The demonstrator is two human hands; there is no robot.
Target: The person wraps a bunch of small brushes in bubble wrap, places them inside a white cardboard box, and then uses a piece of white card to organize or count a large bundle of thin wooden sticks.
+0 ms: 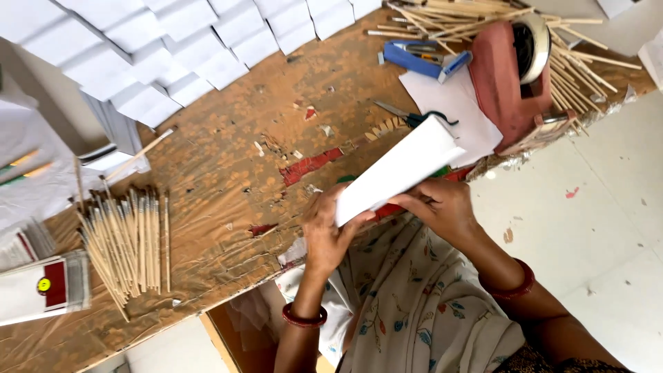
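At the far left edge a flat packet (43,289) lies on the table, white with a dark red panel and a small round yellow sticker. Just right of it a bundle of thin wooden sticks (128,242) with pale tips lies fanned out on the worn brown table covering (228,173), which is creased and glossy, with a faint floral print and torn patches showing red. Above, rows of folded white paper pieces (173,48) overlap like shingles along the table's far side.

At the table's near edge the left hand (324,231) closes its fingers around the lower end of a folded white paper sleeve (400,169), long, flat and plain, tilted up towards the right. The right hand (442,207) grips the same sleeve from its other side, fingers curled over its edge. Both wrists carry dark red bangles.

Behind the sleeve lie scissors (407,116) on a loose white sheet (459,110), then a blue stapler (421,59), a reddish tape dispenser (511,76) with its roll, and a loose heap of more sticks (476,17).
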